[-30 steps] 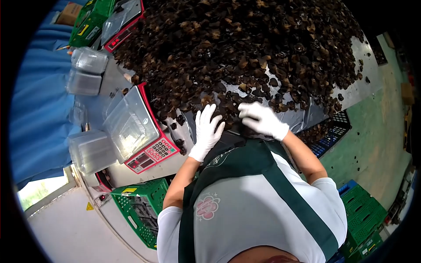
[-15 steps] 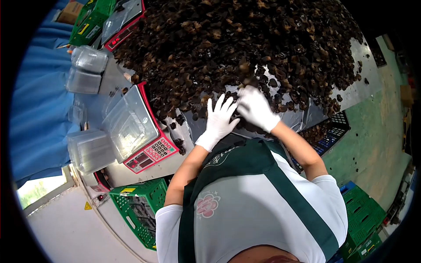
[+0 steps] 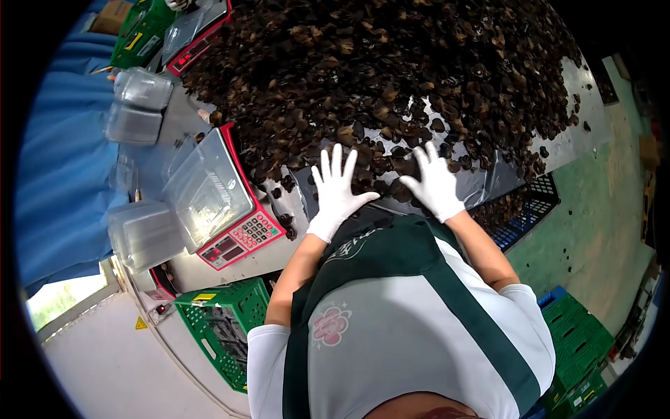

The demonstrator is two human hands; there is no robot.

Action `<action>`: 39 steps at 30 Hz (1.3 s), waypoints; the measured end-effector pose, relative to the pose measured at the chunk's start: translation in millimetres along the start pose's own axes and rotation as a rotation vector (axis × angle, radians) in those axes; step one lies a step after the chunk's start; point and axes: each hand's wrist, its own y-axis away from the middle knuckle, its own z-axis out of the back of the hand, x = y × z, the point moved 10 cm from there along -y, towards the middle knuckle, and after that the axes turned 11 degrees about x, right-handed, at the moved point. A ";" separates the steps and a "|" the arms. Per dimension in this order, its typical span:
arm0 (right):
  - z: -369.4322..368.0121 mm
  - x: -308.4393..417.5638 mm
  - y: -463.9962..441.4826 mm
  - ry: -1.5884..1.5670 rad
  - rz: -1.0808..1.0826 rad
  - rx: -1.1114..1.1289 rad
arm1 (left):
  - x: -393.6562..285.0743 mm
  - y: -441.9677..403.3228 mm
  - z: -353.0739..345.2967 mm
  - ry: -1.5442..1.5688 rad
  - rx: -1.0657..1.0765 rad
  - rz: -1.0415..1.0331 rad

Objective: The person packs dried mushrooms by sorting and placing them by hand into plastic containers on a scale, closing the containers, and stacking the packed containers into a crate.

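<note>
While the dark green apron (image 3: 380, 255) filled the near side, over a pale short-sleeved shirt (image 3: 377, 335) with a pink flower print, both hands were out in front at the table edge, white-gloved. Left hand (image 3: 337, 199): palm down, fingers spread apart, thumb pointing toward the right one, clamped on nothing visible. Right hand (image 3: 437, 187): same deal, fingers apart, thumb out toward the left, no piece seen in it. Gap between the two, hands not touching. Couldn't tell if the fingertips pressed on anything.

Pile of dark curled pieces (image 3: 391, 84) began right at the fingertips and ran back over most of the table, with loose bits between the hands. Dark shiny sheet (image 3: 488, 183) lay under its front edge, right of the right hand. Green crate (image 3: 234, 297) was low on the left, below table level; black basket (image 3: 541, 204) held more pieces, just off the right side.

Red-framed scale (image 3: 257, 230) was left of the left hand, clear plastic on its platform. Clear container stacks (image 3: 145, 234) were beyond it, by the blue curtain (image 3: 73, 140). Farther back, top left: second scale (image 3: 199, 52), then another green crate (image 3: 142, 35) and a cardboard box (image 3: 112, 17)
</note>
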 end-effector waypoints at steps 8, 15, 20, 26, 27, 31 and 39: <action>-48.1 91.5 16.8 -0.322 0.608 0.271 | -6.7 44.6 -4.5 -0.054 0.034 -0.311; 18.9 21.8 22.8 -0.242 0.303 0.003 | 43.9 83.3 7.8 0.100 -0.073 0.038; -18.5 -9.5 26.2 0.041 0.048 0.295 | 46.4 69.1 -16.3 0.057 -0.012 0.115; -34.2 9.4 19.8 -0.040 0.106 0.200 | 0.6 32.7 -11.8 0.051 0.016 -0.103; -31.7 12.8 16.9 -0.066 0.130 0.163 | -8.0 25.1 -11.4 0.048 0.047 -0.116; -34.6 16.9 6.9 -0.174 0.097 0.190 | -49.6 2.4 -13.5 -0.081 0.099 -0.218; -31.6 -9.3 -4.8 -0.452 0.111 0.068 | -90.3 -28.4 -13.8 -0.149 0.020 -0.405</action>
